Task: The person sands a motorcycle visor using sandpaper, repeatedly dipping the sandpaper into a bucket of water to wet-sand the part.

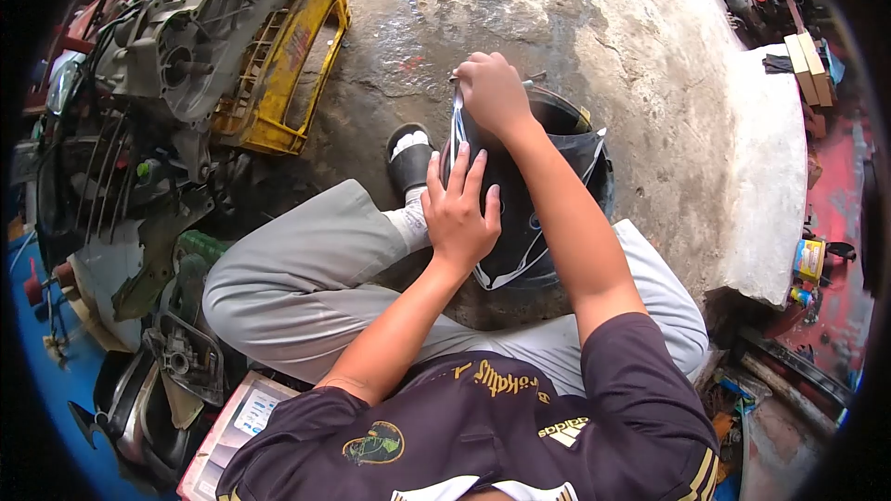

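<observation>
Between my bent legs lies a black, rounded piece [509, 187] with a white-edged covering, on the floor. My left hand [461, 209] rests on its near left side, fingers spread and pointing forward. Farther forward, my right hand [492, 93] is closed at the upper left edge of the piece, beside the white strip [457, 125]. Its fingers are curled, and what they grip is hidden under the hand. A thin cable [561, 100] curves out to the right of my right hand.
A yellow crate [288, 65] and metal engine parts [172, 60] stand at the left. My sandalled foot [410, 162] is beside the black piece. A white ledge [766, 176] runs along the right, with a small yellow can [809, 260] beyond it.
</observation>
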Demonstrator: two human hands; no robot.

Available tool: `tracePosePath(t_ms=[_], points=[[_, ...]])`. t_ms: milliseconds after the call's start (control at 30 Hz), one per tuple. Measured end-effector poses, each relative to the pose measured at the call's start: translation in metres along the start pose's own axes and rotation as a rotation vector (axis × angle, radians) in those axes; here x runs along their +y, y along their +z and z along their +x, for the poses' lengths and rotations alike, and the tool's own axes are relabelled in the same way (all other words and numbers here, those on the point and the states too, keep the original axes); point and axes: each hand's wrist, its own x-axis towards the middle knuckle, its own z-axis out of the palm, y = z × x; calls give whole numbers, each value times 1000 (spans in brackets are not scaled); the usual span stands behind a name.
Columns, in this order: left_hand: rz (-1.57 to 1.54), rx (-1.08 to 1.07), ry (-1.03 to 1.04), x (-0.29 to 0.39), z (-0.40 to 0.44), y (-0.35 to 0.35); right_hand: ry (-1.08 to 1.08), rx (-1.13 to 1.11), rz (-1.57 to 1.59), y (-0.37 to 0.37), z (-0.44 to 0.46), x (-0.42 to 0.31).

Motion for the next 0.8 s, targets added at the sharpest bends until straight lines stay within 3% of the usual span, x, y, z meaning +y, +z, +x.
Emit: tracePosePath(t_ms=[133, 200, 233, 400, 633, 800], points=[[-83, -6, -9, -1, 4, -6, -74, 0, -88, -8, -11, -4], [-267, 180, -210, -2, 7, 1, -88, -48, -138, -23, -32, -10], [-291, 135, -227, -6, 8, 2, -143, -63, -154, -30, -47, -14], [-266, 77, -205, -14, 6, 2, -187, -16, -104, -51, -101, -33], [-383, 75, -261, -22, 9, 2, -208, 71, -158, -52, -99, -33], [-480, 98, -190, -29, 8, 4, -62, 105, -263, -40, -76, -23]])
